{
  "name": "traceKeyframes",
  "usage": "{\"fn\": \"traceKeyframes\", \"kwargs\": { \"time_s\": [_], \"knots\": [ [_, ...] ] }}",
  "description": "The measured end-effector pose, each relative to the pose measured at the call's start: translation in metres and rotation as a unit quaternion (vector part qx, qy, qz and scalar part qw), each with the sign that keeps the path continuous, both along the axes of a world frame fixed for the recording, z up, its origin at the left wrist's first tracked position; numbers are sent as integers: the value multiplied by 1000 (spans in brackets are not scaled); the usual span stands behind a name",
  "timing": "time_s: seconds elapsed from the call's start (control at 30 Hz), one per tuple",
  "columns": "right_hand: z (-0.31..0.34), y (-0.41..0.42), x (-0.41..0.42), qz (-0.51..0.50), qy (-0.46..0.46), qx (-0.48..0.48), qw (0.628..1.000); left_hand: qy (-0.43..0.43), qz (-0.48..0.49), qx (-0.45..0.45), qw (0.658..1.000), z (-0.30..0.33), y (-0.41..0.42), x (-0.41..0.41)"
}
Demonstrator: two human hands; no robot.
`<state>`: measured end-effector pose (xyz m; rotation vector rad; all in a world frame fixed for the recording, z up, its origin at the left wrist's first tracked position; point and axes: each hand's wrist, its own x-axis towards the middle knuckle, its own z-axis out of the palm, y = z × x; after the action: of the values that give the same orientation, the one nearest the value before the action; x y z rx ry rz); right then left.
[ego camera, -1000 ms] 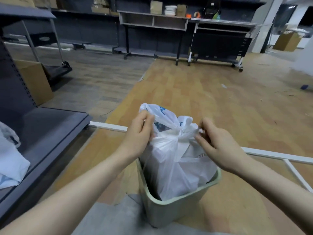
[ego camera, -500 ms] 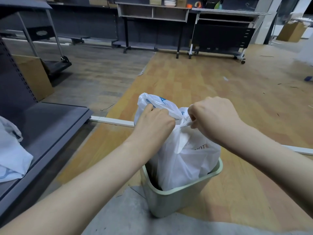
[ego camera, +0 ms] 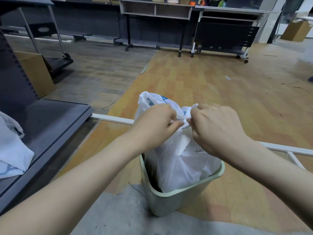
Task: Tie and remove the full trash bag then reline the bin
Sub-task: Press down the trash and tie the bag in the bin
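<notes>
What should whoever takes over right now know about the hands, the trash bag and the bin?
Left hand: closed on the gathered top of the trash bag.
Right hand: closed on the bag top too, knuckles almost meeting the left.
Bag: full, white, sitting in the pale green bin on the floor.
Done: top gathered, tying under way; I cannot tell whether the knot is finished.
Left: finish the knot, lift the bag out, reline. A white bag lies on the grey shelf at left, possibly the new liner.

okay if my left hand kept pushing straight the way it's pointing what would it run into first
Probably the right hand. The left hand points rightward across the gathered top of the trash bag, knuckles almost meeting the right hand's, with only pinched plastic between them. Depth is unclear from this single view.
</notes>
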<state>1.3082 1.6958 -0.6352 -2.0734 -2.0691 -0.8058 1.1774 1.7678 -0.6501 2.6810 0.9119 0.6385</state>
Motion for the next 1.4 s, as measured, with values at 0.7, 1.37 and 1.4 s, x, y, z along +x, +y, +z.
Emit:
{"fn": "traceKeyframes", "kwargs": {
  "time_s": [0.7, 1.37, 1.4],
  "knots": [
    [-12, 17, 10, 127, 709, -134, 681, -440, -26, -456, 773, -20, 22, 21],
    [-24, -7, 44, 188, 359, -69, 912, -339, 9, -317, 886, -18, 36, 53],
    [-22, -8, 40, 184, 436, -75, 878, -333, -11, -309, 891, -19, 30, 47]
  ]
}}
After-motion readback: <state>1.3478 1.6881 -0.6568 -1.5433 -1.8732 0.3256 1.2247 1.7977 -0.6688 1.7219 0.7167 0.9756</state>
